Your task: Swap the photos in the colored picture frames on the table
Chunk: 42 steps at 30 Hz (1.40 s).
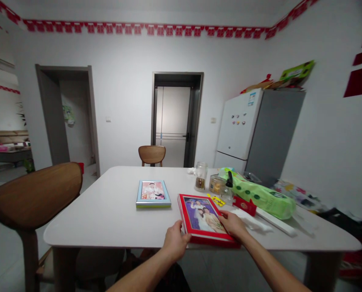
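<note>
A red picture frame with a photo of several people in it lies face up at the table's near edge. It looks thick, perhaps more than one frame stacked; I cannot tell. My left hand grips its lower left corner, thumb along the side. At its right side my right hand has hold of the edge, fingers partly over the border. Left of it and farther back, a light blue picture frame rests face up on something with a green edge, touched by neither hand.
Right of the frames stand a glass jar, a low clear container and a dark-topped bottle. Beyond lie a red packet, a green plastic package and a long white strip. A wooden chair stands at the left.
</note>
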Each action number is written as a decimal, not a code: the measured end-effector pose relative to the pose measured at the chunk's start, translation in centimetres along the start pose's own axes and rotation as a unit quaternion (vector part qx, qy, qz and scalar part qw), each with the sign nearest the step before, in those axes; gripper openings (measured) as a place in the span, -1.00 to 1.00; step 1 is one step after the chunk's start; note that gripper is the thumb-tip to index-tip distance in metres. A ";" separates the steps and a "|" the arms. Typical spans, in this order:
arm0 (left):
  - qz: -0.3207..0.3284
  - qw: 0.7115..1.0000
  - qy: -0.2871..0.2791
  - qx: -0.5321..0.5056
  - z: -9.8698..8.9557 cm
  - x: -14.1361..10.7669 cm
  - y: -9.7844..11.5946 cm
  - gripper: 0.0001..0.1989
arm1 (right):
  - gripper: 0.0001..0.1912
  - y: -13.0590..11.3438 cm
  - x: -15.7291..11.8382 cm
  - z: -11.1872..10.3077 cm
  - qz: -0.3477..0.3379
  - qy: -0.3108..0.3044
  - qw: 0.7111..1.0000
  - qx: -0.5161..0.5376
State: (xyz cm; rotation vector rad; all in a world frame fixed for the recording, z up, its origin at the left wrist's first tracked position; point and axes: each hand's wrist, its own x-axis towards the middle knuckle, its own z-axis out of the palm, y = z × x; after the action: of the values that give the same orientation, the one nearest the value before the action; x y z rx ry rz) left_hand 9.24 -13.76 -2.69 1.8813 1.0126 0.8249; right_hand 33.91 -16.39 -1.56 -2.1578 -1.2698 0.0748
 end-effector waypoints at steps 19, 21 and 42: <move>-0.172 0.952 0.130 -0.219 -9.8 0.3 -7.2 -0.55 | -0.62 -21.1 -1.7 13.3 -0.324 -0.066 0.938 -0.107; -0.175 0.937 0.133 -0.271 -10.1 0.1 -7.2 -0.54 | -0.72 -21.3 -2.6 13.1 -0.340 -0.069 0.931 -0.112; 0.181 0.978 0.084 0.063 -11.4 -7.7 0.7 -0.60 | -0.47 -20.6 -12.0 3.4 0.026 -0.233 0.746 0.623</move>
State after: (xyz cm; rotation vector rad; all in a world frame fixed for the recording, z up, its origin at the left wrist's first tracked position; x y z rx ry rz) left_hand -3.49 -16.70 1.74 2.1708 0.8480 1.1716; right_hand 10.42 -17.37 3.79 -0.9634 -0.9009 1.1906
